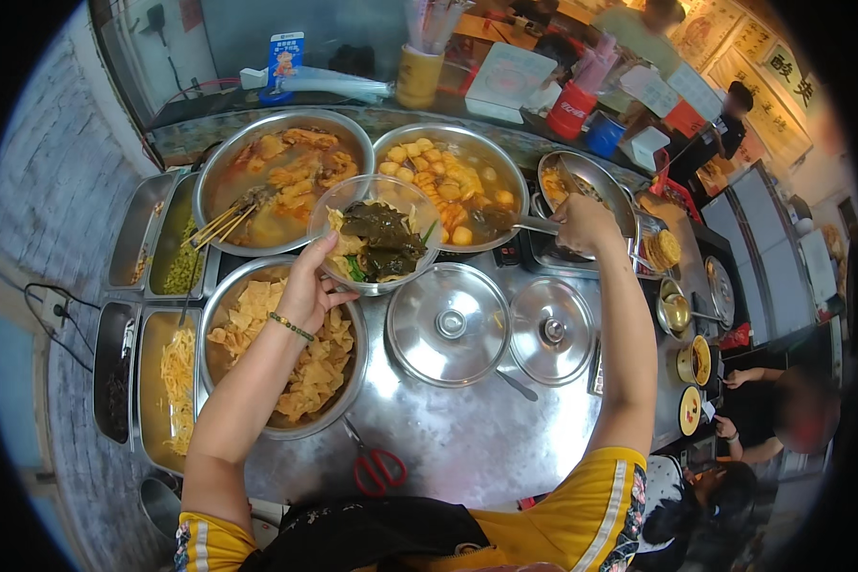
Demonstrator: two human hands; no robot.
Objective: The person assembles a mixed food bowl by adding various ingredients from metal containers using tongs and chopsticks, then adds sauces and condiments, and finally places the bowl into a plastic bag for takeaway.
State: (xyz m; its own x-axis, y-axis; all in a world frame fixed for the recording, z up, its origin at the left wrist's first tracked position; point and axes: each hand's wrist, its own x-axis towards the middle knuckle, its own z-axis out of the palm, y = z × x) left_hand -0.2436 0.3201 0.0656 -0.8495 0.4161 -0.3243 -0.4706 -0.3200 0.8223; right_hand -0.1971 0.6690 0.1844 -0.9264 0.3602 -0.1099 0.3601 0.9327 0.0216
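Note:
My left hand (pixel 305 286) is closed on the side of a clear plastic bowl (pixel 427 202). Dark kelp strips (pixel 379 232), pale yellowish pieces and some greens lie in this bowl. It hangs tilted in front of two broth pots. With my right hand (pixel 584 227) I grip a ladle (pixel 538 224) by its handle. The ladle's head dips into the right broth pot (pixel 517 170), among round balls (pixel 417 158) and orange-yellow pieces. In the left broth pot (pixel 201 195) are brownish chunks and several wooden skewers (pixel 227 221). Below my left forearm, a third pot (pixel 360 381) holds flat tan sheets.
Two steel lids (pixel 451 348) (pixel 553 348) and red-handled scissors (pixel 379 471) lie on the steel counter (pixel 477 443). Trays of shredded food (pixel 176 391) line the left side. A steel pan (pixel 620 195) stands beyond my right hand. Another person's hands (pixel 734 378) show at the right.

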